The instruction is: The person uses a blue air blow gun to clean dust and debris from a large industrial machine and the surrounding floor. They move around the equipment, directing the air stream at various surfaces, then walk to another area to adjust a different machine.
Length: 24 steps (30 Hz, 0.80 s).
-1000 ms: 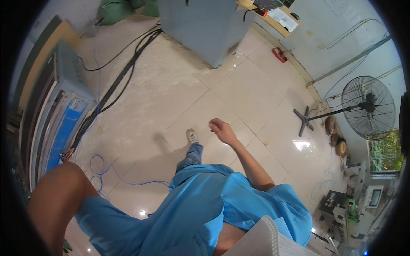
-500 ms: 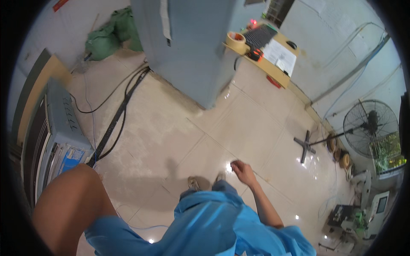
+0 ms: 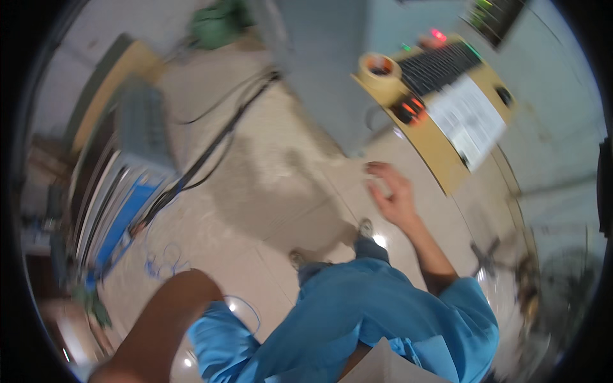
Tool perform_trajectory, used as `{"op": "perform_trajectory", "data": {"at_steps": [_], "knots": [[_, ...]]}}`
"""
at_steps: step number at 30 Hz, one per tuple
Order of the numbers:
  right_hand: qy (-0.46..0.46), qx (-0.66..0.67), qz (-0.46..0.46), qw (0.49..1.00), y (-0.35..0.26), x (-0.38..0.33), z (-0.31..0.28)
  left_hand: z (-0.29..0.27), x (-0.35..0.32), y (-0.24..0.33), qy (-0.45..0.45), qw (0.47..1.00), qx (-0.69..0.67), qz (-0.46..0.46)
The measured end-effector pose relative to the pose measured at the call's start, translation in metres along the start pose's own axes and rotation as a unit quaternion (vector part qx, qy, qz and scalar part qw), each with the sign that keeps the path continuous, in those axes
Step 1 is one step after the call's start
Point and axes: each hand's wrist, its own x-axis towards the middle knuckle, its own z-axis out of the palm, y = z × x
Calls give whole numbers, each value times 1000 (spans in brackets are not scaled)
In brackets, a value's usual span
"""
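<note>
Blur smears this whole view, so I can only vouch for the larger shapes. My right hand [image 3: 391, 191] is stretched out in front of me over the pale tiled floor [image 3: 274, 172], fingers loosely curled; something small and pale may sit in them, but I cannot tell whether the hand is closed on anything. It hangs just short of the near corner of the wooden desk [image 3: 440, 150], which is the nearest thing to it. On that desk I see a roll of tan tape [image 3: 378, 69] at the left end, a dark keyboard [image 3: 440, 64] behind it, a printed sheet of paper [image 3: 469, 121] lying flat, and a small dark device with red lights [image 3: 408, 107] near the edge. A tall grey cabinet [image 3: 325, 64] stands just left of the desk. My left forearm [image 3: 159, 325] comes up from the lower edge, but the left hand itself is out of sight. My blue clothing [image 3: 377, 319] fills the bottom, with my shoes [image 3: 365, 228] on the tiles below. Black cables [image 3: 217, 143] run across the floor toward stacked equipment [image 3: 121, 179] on my left. As I judge it, the risk is clumsiness: with my head swinging, my hand could clip the desk corner or knock the tape off, and the cables could catch a foot.
</note>
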Motion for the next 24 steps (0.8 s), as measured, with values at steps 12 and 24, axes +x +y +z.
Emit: {"op": "perform_trajectory", "data": {"at_steps": [12,24], "knots": [[-46,-193,-112,974,73,70,-60,275,-393,286,-398,461,-36,-792],[-268,-43,-60,961,77,24,-106,282,-397,496,55,261,-202,-942]]}}
